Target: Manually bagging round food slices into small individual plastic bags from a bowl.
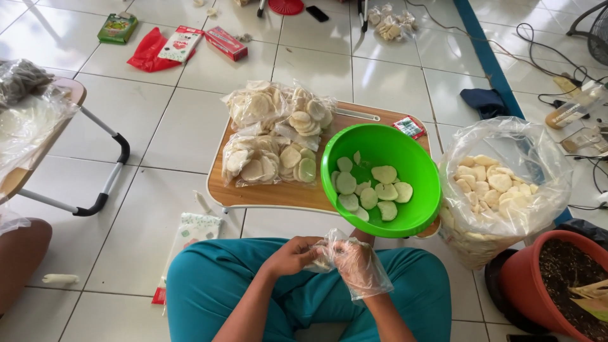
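Over my lap I see my bare left hand (292, 256) pinching the edge of a small clear plastic bag (323, 253) that my gloved right hand (354, 265) grips with curled fingers, just below the green bowl (405, 221) of crackers.

Low wooden table (278, 193) carries cracker bags (275, 133) and green bowl (418, 166)

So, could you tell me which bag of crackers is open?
The large clear bag right of the green bowl; its mouth gapes, while the packs on the table are flat and closed.
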